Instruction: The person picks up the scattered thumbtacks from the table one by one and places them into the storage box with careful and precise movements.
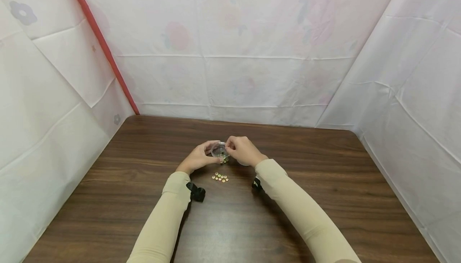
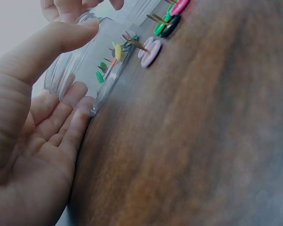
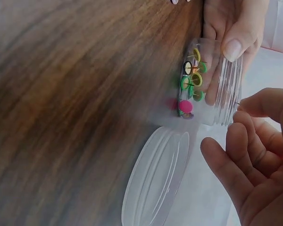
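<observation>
While thumbtacks [image 3: 196, 80] lie inside, the jar [image 3: 211, 96] sits between both hands [image 1: 198, 158].

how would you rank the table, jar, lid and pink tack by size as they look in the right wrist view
1. Table
2. Jar and lid: too alike to rank, as the lid seems nearer the camera
3. Pink tack

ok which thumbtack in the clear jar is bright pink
The pink thumbtack in the jar, its smooth round head facing the right wrist camera; the yellow ones and green ones above it in that view mostly show their pins.
</observation>
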The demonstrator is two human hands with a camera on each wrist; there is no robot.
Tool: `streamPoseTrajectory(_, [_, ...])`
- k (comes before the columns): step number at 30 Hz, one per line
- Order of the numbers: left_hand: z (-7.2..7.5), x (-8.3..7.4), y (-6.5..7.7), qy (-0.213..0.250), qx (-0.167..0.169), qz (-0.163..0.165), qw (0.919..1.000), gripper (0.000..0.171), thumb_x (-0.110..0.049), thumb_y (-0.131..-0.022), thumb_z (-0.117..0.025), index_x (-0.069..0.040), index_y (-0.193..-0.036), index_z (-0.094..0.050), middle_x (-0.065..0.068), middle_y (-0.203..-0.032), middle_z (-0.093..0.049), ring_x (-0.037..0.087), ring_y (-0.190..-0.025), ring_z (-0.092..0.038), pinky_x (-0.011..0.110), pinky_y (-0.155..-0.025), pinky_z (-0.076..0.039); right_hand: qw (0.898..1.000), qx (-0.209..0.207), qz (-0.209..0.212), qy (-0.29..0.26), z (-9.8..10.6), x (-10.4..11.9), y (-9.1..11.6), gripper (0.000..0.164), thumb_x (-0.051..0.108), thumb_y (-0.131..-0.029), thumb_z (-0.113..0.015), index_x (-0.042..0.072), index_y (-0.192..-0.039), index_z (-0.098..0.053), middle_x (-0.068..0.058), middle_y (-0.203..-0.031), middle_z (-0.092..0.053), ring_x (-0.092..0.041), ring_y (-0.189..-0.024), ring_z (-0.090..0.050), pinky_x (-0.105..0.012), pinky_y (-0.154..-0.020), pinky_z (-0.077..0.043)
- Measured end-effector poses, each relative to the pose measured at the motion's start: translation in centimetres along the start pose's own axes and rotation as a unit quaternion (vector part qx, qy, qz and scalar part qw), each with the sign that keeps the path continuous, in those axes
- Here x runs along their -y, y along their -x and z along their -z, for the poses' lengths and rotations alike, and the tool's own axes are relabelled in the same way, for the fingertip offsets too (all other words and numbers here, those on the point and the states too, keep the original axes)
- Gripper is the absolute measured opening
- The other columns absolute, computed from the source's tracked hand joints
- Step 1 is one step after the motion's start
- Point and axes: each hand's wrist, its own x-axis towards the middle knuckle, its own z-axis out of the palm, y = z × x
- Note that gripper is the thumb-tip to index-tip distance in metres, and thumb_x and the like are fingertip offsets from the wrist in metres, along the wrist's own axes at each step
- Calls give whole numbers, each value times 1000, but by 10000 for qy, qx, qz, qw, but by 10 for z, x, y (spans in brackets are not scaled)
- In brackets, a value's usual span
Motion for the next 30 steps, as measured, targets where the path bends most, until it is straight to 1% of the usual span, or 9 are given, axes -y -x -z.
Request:
streamPoseTrajectory(5, [0,1,-1,-31,-3,61,10000,66,-33,-74,-79,-31,-132,-47,0,-133,-48,20,-122,-42,50,-103,-38,9999,85,-62,-30,-1,-2,-4,7,19,-92,-57,15,-90,-62,5,-74,-61,-4,-58,-53,-22,-54,-50])
streamPoseTrajectory(11, [1,0,0,-70,1,77,9999,68,-35,-74,-79,-31,-133,-46,0,-135,-46,21,-123,-41,50,-103,-37,9998,159,-136,11,-1,-1,-6,6,19,-92,-57,15,-89,-61,5,-73,-61,-5,-58,-54,-23,-54,-50])
streamPoseTrajectory(20, [1,5,-2,-63,15,25,10000,70,-38,-72,-79,-30,-134,-46,-1,-137,-45,21,-124,-40,50,-104,-37,9998,177,-121,46,-3,-2,-7,6,19,-91,-58,15,-89,-61,5,-72,-61,-5,-57,-52,-24,-54,-49])
streamPoseTrajectory(30, [1,5,-2,44,10,62,10000,69,-36,-72,-80,-31,-133,-46,0,-134,-47,20,-121,-43,50,-102,-38,9995,217,-191,-90,0,0,-4,9,19,-93,-54,13,-96,-61,3,-78,-63,-5,-60,-55,-25,-58,-51])
